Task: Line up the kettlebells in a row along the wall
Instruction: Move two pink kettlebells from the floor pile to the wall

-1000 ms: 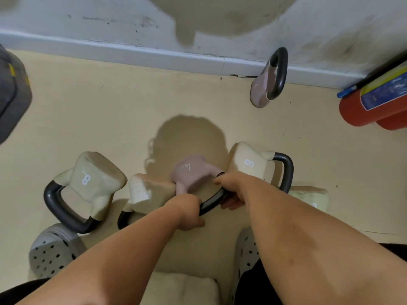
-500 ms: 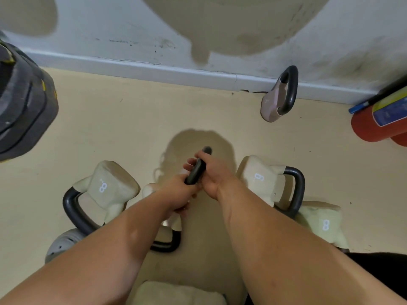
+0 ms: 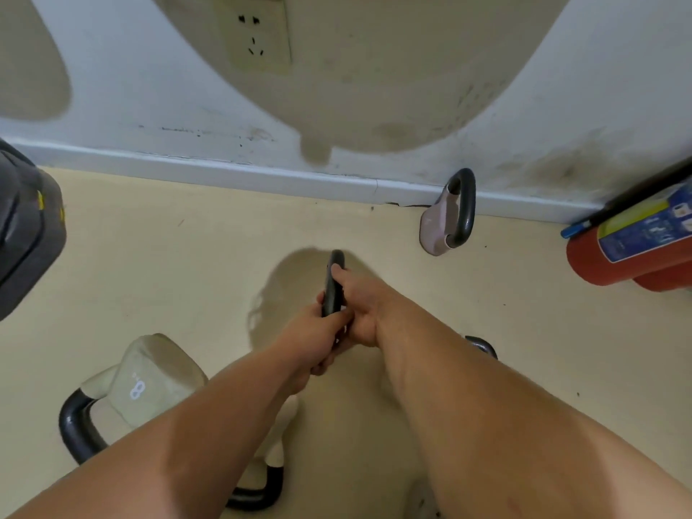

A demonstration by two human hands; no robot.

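Carried kettlebell's black handle (image 3: 332, 282) clamped by both left hand (image 3: 318, 333) and right hand (image 3: 359, 309), body hidden beneath them, mid-floor short of the wall (image 3: 112, 88); next, probably set it beside the pink kettlebell (image 3: 447, 215) at the skirting.

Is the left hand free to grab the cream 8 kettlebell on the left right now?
Probably not: the left hand and right hand are both clamped on a black handle. The floor towards the 8 kettlebell looks unobstructed.
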